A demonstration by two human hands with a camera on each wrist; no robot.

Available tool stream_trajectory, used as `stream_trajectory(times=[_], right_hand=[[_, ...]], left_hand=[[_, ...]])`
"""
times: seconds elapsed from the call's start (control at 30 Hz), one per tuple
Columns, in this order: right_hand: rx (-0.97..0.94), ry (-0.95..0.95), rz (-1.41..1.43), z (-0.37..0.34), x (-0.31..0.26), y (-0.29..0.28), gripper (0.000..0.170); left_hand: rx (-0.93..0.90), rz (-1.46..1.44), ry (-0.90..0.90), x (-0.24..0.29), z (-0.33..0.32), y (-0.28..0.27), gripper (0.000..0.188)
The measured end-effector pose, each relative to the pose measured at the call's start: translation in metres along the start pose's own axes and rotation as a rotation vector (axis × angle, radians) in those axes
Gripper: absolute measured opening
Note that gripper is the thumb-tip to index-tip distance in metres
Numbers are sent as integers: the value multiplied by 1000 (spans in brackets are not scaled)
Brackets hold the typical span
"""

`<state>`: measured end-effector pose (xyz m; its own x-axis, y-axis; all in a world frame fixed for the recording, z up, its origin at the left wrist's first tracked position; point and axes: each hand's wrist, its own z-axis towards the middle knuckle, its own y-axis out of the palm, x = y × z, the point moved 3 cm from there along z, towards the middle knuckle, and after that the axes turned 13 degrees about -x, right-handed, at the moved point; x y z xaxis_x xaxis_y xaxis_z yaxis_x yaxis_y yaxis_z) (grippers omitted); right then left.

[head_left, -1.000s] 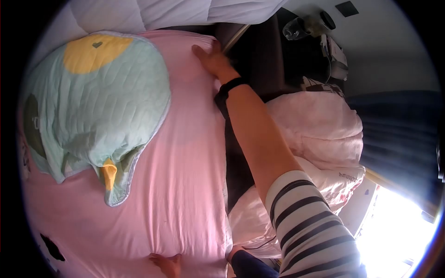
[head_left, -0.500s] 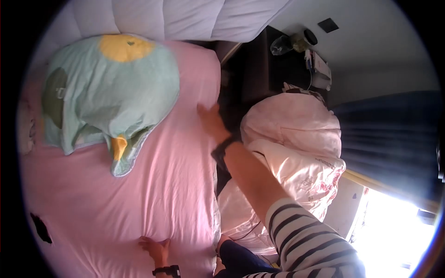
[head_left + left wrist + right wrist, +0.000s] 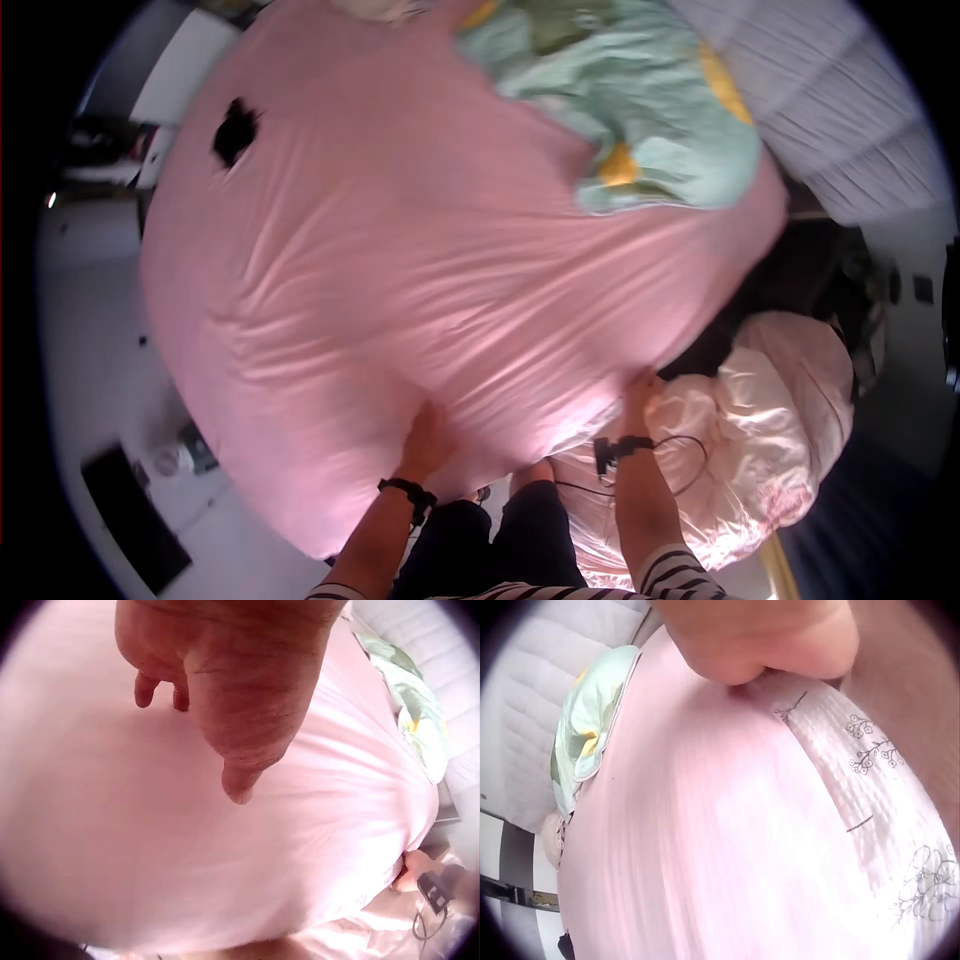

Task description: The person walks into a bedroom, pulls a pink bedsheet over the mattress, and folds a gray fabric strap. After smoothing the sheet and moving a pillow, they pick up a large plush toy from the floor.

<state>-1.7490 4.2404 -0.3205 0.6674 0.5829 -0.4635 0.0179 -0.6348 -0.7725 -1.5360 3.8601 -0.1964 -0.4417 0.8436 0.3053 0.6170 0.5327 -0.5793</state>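
Pink cotton, a wide sheet (image 3: 380, 240), covers the bed from its far side down to the person's knees, with long creases slanting towards one o'clock. The left hand (image 3: 428, 440) is at half past six in the head view, low over the near part of the sheet. Its grip is released: fingers loose, thumb apart, nothing pinched. How much weight it puts on the cloth cannot be told, but a palm spread there seems suited to steadying or smoothing rather than pulling.

The right hand (image 3: 640, 388) is at four o'clock, right at the sheet's edge by the side of the mattress, presumably because the border is easiest to reach there. The fingertips are hidden, so whether that grip is clenched, released or grasping the hem cannot be told. In the right wrist view, a white floral fabric (image 3: 877, 772) shows beside the pink edge, just below the hand.

The green blanket (image 3: 680, 130) with yellow patches lies rumpled at half past one, away from both hands, which leaves the near edge within reach. A padded white piece (image 3: 850, 110) is beyond it at two o'clock. Pale pink bedding (image 3: 765, 425) is heaped beside the bed at four o'clock, off the sheet. A dark patch (image 3: 236, 132) shows at ten o'clock.
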Motion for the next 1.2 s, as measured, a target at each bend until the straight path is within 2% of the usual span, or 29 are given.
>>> stream_trajectory(times=[0.07,0.1,0.13,0.17,0.2,0.23,0.3,0.4,0.43,0.5,0.53,0.57,0.6,0.63,0.67,0.7,0.77,0.83,0.87,0.9,0.97,1.0,1.03,1.07,1.1,1.2], right_hand=[[-118,38,-171,-6,-17,-15,48],[-134,-29,-162,0,-9,-15,49],[-86,-360,-641,23,25,-5,48],[-103,-672,-964,55,68,0,44],[-173,-470,-751,47,54,-17,43],[-193,-274,-536,40,44,-34,41],[-224,-598,-1068,62,58,-21,41],[-294,48,6,5,-4,-37,41],[-271,-163,-71,7,1,-31,43],[-247,-589,-229,-2,15,-14,48],[-250,-713,-262,-35,12,-3,61],[-304,-764,-345,-91,-3,-2,67],[-437,-732,-485,-143,-19,-2,70],[-542,-851,-526,-162,-6,10,73],[-533,-880,-492,-188,4,16,74],[-514,-882,-640,-208,10,20,76],[-695,-575,-499,-221,43,35,76],[-902,-21,-332,-283,46,35,73],[-942,90,-278,-304,57,42,66],[-1075,204,-241,-329,59,47,58],[-1144,265,-116,-366,76,59,45],[-1120,244,-133,-374,79,66,41],[-1095,230,-156,-380,88,73,37],[-1070,223,-179,-386,98,78,35],[-1060,172,-213,-383,106,86,34],[-1028,59,-250,-368,120,98,31]], left_hand=[[-25,-110,-103,-25,-49,39,71],[-46,-169,-140,-35,-69,60,70],[-71,-188,-82,-46,-87,78,68],[-93,-204,-16,-59,-101,93,67],[-119,-220,55,-71,-118,111,65],[-129,-297,-36,-85,-136,130,63],[-124,-466,-228,-101,-169,168,59],[-182,-614,-373,-118,-198,191,54],[-63,-693,-378,-124,-205,199,52],[-30,-789,-475,-136,-218,218,51],[-28,-819,-483,-140,-225,226,51],[-35,-854,-493,-143,-235,238,51],[-22,-965,-534,-148,-250,253,52],[4,-1066,-560,-156,-256,263,53],[44,-1115,-568,-163,-267,276,52],[86,-1156,-572,-173,-278,288,51],[104,-1137,-576,-193,-305,297,52],[90,-1155,-569,-220,-330,322,56],[87,-1185,-599,-234,-341,337,56],[83,-1216,-630,-248,-351,354,56],[168,-1259,-643,-267,-374,376,55],[182,-1299,-665,-272,-387,385,53],[208,-1155,-554,-282,-393,400,51],[214,-1264,-643,-283,-405,422,49],[224,-1368,-733,-280,-421,412,48],[197,-1413,-778,-274,-445,455,45]])
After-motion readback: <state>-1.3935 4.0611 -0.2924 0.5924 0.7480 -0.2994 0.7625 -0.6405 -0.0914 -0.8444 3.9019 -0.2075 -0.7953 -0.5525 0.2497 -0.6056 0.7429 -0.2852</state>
